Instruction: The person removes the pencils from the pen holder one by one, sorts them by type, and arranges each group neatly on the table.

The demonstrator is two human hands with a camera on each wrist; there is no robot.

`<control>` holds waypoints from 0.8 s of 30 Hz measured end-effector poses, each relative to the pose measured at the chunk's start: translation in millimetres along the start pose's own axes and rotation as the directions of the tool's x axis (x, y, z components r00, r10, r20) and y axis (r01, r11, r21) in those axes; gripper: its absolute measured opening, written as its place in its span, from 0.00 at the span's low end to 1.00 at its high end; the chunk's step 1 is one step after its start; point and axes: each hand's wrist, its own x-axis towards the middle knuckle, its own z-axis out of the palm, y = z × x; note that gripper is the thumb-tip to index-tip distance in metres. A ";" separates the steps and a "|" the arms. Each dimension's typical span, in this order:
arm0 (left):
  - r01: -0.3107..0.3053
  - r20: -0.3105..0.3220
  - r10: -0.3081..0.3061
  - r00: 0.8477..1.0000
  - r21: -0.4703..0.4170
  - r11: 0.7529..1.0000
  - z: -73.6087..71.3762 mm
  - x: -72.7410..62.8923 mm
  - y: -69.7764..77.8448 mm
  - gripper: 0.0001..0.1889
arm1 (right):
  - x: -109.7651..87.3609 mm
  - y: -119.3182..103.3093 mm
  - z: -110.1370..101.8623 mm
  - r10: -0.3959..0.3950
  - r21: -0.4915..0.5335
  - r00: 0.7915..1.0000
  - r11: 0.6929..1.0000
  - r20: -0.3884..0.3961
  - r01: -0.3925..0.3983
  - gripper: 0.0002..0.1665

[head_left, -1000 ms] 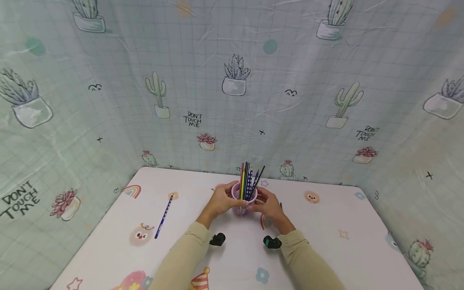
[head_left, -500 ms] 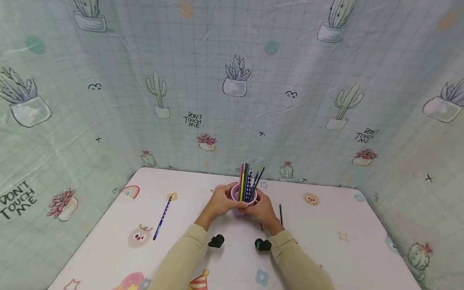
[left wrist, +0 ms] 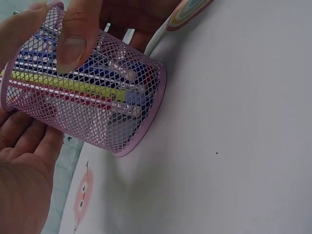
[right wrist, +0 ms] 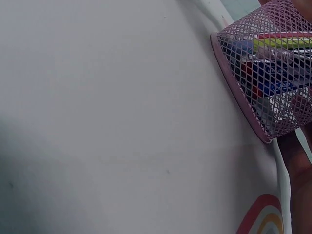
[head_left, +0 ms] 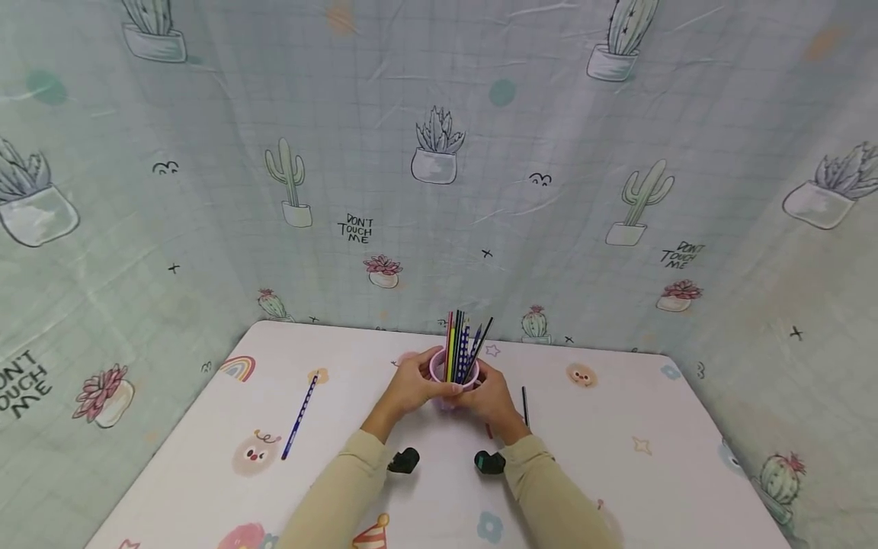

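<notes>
Cactus-print backdrop (head_left: 425, 213) behind white table (head_left: 583, 427); rainbow (head_left: 238, 368), smiling face (head_left: 581, 374) printed on top.

The right wrist view cuts off the top of the mesh cup (right wrist: 271, 78).

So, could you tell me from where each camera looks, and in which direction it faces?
Head: worn on the head, facing forward and down at the table and printed cloth; the left hand, right hand and both sleeves show.
Left wrist: worn there, facing the side of the cup, which appears turned sideways; parts of both hands show.
Right wrist: worn there, facing mostly the table, the cup cut off at the right edge; bits of hand show above and below it.
Shared: both wrist views show the cup and pencils inside.
</notes>
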 end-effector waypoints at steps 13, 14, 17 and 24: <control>-0.004 -0.007 0.004 1.000 0.000 1.000 2.1 0.4 5.9 0.47 | -3.6 -1.0 -1.9 0.020 0.026 1.000 0.999 -0.005 -0.020 0.44; -0.002 -0.006 0.002 1.000 -0.001 1.000 2.1 0.6 6.0 0.48 | -3.6 -0.8 -2.1 0.015 0.026 1.000 1.000 -0.005 -0.014 0.44; 0.008 -0.006 -0.008 1.000 0.001 1.000 1.1 0.8 5.8 0.50 | -3.4 -0.7 -2.3 -0.005 0.029 1.000 1.000 -0.002 0.005 0.43; -0.007 0.008 0.007 1.000 0.043 0.999 -2.7 2.5 8.9 0.52 | -2.3 -0.2 -1.5 -0.012 0.028 1.000 1.000 0.012 0.011 0.45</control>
